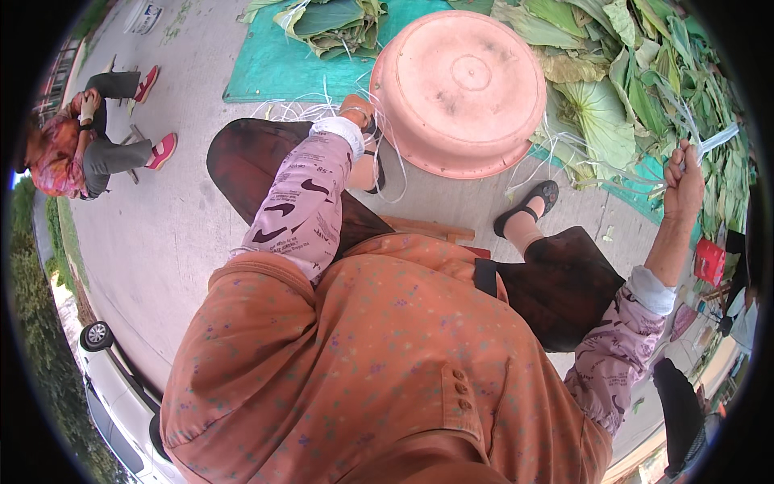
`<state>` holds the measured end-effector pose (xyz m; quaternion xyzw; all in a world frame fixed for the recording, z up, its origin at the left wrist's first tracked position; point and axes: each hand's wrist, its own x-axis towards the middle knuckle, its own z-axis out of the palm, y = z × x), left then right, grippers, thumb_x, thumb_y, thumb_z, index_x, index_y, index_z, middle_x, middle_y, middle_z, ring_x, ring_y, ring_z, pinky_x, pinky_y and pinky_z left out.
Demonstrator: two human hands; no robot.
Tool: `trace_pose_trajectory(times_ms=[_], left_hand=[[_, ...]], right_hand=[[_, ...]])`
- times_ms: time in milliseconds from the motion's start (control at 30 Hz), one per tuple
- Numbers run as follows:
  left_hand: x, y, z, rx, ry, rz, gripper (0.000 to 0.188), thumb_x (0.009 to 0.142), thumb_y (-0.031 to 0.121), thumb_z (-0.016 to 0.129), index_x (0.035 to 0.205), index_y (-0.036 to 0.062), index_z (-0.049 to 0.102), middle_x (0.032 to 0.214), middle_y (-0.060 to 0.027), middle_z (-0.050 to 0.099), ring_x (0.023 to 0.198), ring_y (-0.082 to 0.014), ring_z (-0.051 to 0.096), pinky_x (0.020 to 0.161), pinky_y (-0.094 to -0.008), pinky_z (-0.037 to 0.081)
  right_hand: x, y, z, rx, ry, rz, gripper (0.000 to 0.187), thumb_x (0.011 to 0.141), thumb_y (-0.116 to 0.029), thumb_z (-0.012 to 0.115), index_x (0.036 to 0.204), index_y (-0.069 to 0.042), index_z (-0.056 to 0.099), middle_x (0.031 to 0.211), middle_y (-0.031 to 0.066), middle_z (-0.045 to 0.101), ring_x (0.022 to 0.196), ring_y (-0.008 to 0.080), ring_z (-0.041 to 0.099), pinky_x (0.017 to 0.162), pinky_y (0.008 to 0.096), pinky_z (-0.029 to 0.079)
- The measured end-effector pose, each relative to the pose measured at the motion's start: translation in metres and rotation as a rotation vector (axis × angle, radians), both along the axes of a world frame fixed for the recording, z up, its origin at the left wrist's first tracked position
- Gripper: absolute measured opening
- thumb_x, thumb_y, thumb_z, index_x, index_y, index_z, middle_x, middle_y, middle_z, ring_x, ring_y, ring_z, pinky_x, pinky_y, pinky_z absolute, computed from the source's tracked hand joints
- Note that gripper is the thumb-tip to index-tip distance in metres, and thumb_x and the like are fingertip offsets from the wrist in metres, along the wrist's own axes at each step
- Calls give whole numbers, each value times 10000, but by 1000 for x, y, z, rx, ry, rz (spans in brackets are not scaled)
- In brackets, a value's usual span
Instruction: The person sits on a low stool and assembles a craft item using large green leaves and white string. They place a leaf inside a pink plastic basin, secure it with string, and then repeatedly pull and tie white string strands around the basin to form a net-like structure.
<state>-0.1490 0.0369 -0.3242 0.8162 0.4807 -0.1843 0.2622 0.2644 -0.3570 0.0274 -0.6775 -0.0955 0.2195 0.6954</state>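
My left hand (357, 110) is closed beside the left rim of an upturned pink plastic basin (455, 89). White plastic strings (302, 109) spread out around that fist, and one strand loops down from it over my foot. Its fingertips are partly hidden. Out at the far right, my right hand (685, 179) is raised and closed around a bunch of white plastic string (716, 140). Thin strands trail from it leftward past the basin's right side. Large green and yellowing leaves (597, 117) lie under and beyond this hand.
A folded leaf bundle (332, 24) lies on the teal sheet (258, 68) behind the basin. My feet in dark shoes (528, 208) flank the basin. A wooden stool edge (427, 228) shows beneath me. Someone sits at left (68, 161); a white car (121, 403) stands lower left.
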Motion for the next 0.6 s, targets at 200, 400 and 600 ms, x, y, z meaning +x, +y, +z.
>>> trace_pose_trajectory(times_ms=[200, 400, 600], left_hand=[[19, -89, 56, -37, 210, -103, 279, 782, 226, 553, 961, 26, 631, 928, -168, 625, 840, -320, 613, 738, -414, 481], [44, -81, 55, 187, -124, 316, 255, 806, 189, 477, 965, 44, 615, 969, -193, 601, 945, -334, 573, 783, -386, 469], [99, -96, 160, 357, -1085, 168, 147, 786, 167, 556, 864, 45, 531, 796, -159, 566, 731, -357, 532, 682, -418, 414]], right_hand=[[-4, -10, -1, -39, -19, -15, 220, 901, -183, 454, 977, 14, 513, 672, 12, 465, 467, 42, 288, 392, 180, 208], [-24, 9, 1, -57, -1, 22, 205, 898, -183, 452, 964, 1, 515, 660, 7, 464, 462, 40, 287, 386, 176, 215], [-36, 28, -15, -25, 133, 136, 209, 905, -195, 444, 952, -6, 517, 655, 3, 463, 467, 35, 296, 391, 168, 225]])
